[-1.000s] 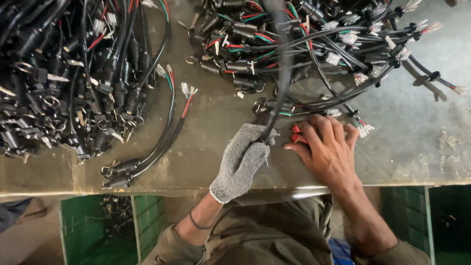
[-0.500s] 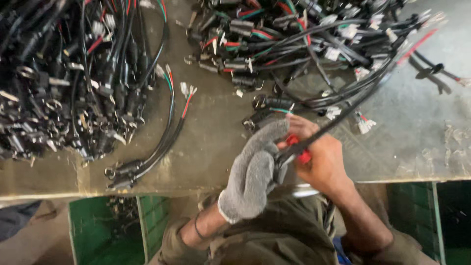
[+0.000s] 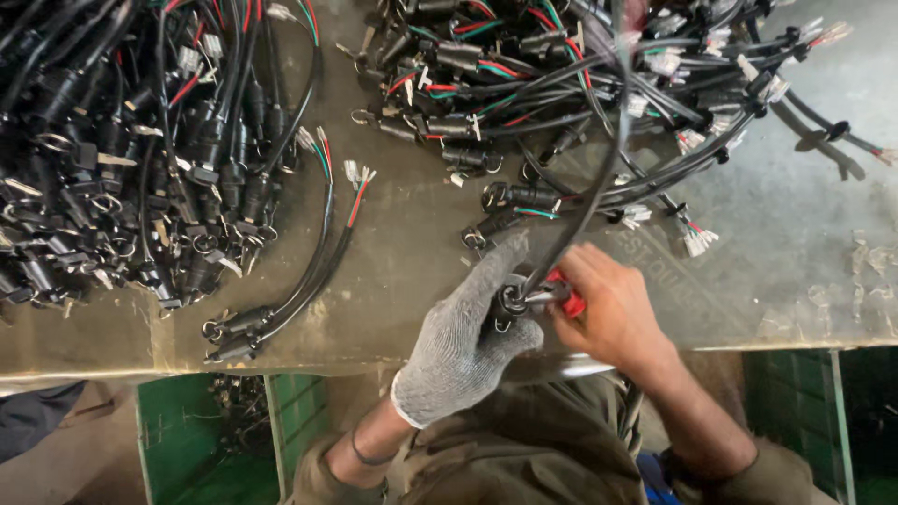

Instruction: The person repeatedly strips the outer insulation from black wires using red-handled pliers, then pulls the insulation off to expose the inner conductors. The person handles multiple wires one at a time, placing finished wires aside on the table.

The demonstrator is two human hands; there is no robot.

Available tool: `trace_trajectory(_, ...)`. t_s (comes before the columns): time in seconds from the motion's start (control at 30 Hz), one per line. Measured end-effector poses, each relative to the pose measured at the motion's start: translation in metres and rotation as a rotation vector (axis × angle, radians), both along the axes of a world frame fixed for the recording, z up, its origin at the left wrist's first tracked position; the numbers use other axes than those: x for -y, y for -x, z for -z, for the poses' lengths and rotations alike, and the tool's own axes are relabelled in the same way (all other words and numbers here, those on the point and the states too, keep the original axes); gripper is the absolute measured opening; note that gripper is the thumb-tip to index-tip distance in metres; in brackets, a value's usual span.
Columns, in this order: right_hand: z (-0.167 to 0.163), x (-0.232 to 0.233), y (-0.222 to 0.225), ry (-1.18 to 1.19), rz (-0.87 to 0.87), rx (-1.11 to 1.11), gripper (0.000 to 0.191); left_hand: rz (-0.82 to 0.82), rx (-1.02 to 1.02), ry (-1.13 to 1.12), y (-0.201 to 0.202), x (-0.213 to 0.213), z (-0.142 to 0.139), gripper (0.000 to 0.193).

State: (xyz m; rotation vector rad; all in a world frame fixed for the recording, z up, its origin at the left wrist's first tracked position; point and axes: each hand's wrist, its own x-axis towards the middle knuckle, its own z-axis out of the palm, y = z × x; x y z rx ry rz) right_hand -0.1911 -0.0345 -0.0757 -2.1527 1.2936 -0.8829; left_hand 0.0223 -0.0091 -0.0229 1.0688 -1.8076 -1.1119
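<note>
Gloved left hand [image 3: 468,341] curled at the table's [image 3: 402,281] near edge, grip pinching a black cable [image 3: 599,182] end. Bare right hand [image 3: 608,313], grip pressed together on a red-handled tool [image 3: 566,297], touching it.

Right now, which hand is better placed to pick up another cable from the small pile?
Probably the right hand: it lies nearer the small pile and holds only a red tool, while the gloved left hand grips the cable end.

This was a workshop for assembling wiring, a small factory bench by the look of it. Heaps of identical black cable harnesses [image 3: 140,159] with coloured wire ends covered a worn, stained metal tabletop [image 3: 804,271]. Green plastic crates [image 3: 206,440] stood beneath its edge, one holding more cables.
</note>
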Motion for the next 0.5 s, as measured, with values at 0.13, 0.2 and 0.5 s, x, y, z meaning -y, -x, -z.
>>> trace_trajectory(0.13,-0.003,-0.006,-0.005,-0.094,0.072,-0.084,0.037,-0.101,0.04,0.159,0.008,-0.004,0.011,0.07)
trace_trajectory(0.2,-0.004,-0.008,-0.007,-0.065,0.088,-0.084,0.039,-0.099,0.028,0.096,0.01,-0.007,0.012,0.07)
trace_trajectory(0.5,0.005,-0.018,-0.008,-0.099,0.254,-0.271,0.028,-0.19,0.425,0.32,0.013,-0.008,0.007,0.062)
